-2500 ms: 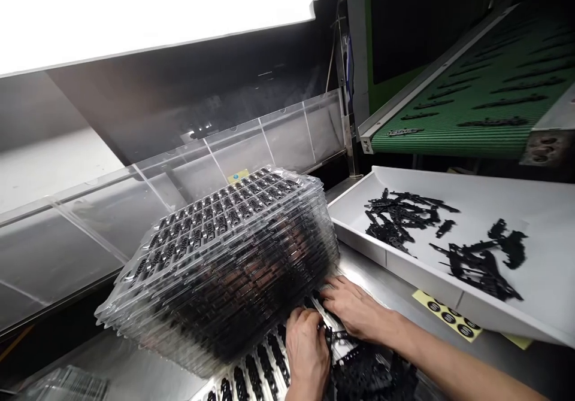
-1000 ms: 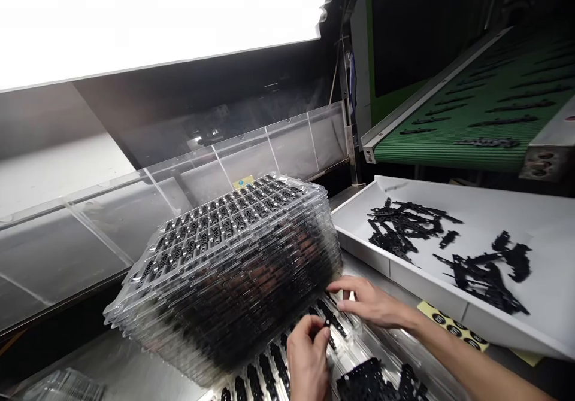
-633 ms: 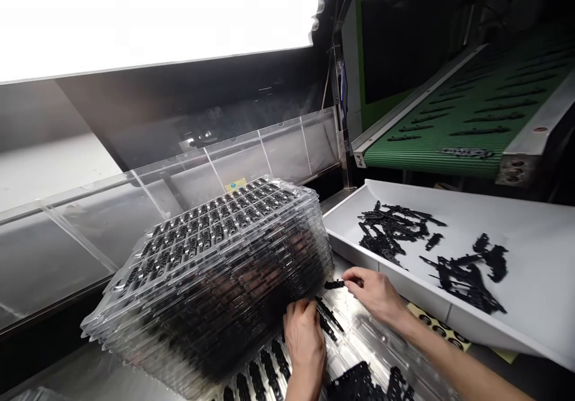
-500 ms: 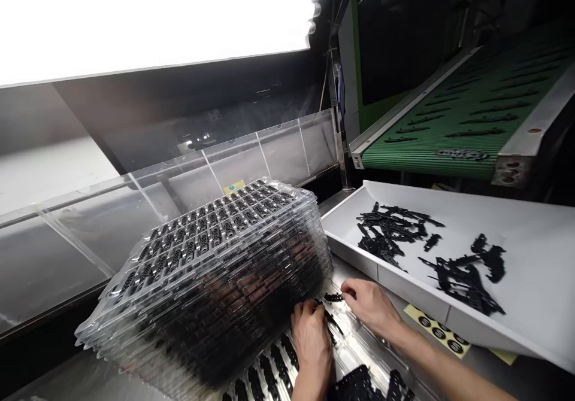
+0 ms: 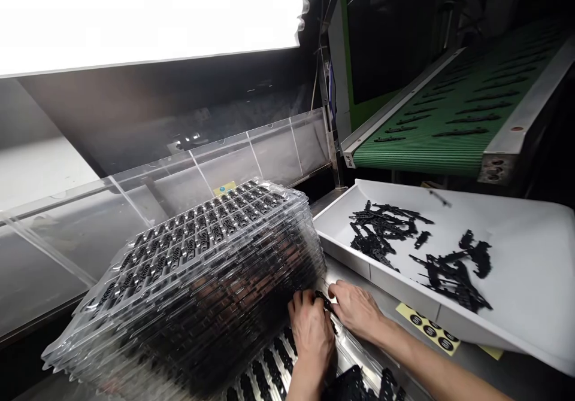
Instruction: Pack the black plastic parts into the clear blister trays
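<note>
My left hand (image 5: 311,329) is closed, its fingertips curled down over a clear plastic tray (image 5: 366,353) beside the stack. Between the two hands lies a small black plastic part (image 5: 324,299). My right hand (image 5: 357,310) pinches at the right end of this part, thumb and fingers close together; the exact contact is partly hidden. Black parts (image 5: 272,368) sit in a row in the tray slots left of my left wrist. More loose black parts (image 5: 353,384) are heaped at the tray's near side.
A tall stack of filled clear trays (image 5: 202,281) rises on the left. At right stands a white bin (image 5: 530,257) with scattered black parts. Behind it a green conveyor belt (image 5: 422,158) carries parts; one part (image 5: 439,198) is in the air below its end. Round stickers (image 5: 429,329) lie near the bin.
My right hand has moved left, bringing its black part in beside my left hand. A part at the belt's end has dropped off towards the bin. The view has shifted slightly.
</note>
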The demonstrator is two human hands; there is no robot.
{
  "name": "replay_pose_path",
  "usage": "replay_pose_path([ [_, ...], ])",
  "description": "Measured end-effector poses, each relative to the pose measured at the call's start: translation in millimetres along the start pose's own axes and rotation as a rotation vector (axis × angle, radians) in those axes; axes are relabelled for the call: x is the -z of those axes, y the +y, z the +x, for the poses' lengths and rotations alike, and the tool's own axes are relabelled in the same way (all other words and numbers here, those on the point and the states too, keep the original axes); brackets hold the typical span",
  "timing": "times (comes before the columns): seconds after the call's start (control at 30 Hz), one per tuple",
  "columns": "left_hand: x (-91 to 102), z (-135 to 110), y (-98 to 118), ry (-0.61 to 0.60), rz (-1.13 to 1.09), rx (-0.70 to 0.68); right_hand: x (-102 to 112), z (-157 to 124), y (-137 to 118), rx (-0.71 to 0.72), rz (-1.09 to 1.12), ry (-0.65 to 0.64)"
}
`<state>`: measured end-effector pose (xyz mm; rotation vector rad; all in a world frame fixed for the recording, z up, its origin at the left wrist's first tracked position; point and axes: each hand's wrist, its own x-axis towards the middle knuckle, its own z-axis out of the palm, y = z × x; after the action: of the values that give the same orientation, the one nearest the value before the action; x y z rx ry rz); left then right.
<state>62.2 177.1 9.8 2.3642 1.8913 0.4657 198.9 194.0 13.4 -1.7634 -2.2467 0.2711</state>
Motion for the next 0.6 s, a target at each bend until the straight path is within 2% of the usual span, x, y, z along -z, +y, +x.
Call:
replay_pose_path([
  [0.13,-1.5,1.5,-1.2,-0.014,0.003,0.014,-0.4,-1.2,5.9,0.111,0.008,-0.018],
  [0.37,3.3,-9.3,-3.5,-0.026,-0.019,-0.017,-0.5,-2.6,12.4,0.181,0.033,0.016],
  [0.5,21.9,-19.2,-10.2,-0.020,-0.053,-0.023,10.6,-16.7,17.0,0.190,0.070,0.052],
  [0.6,42.9,-42.8,-31.9,0.011,-0.059,0.028,23.2,-34.2,17.3,0.196,0.099,0.065],
])
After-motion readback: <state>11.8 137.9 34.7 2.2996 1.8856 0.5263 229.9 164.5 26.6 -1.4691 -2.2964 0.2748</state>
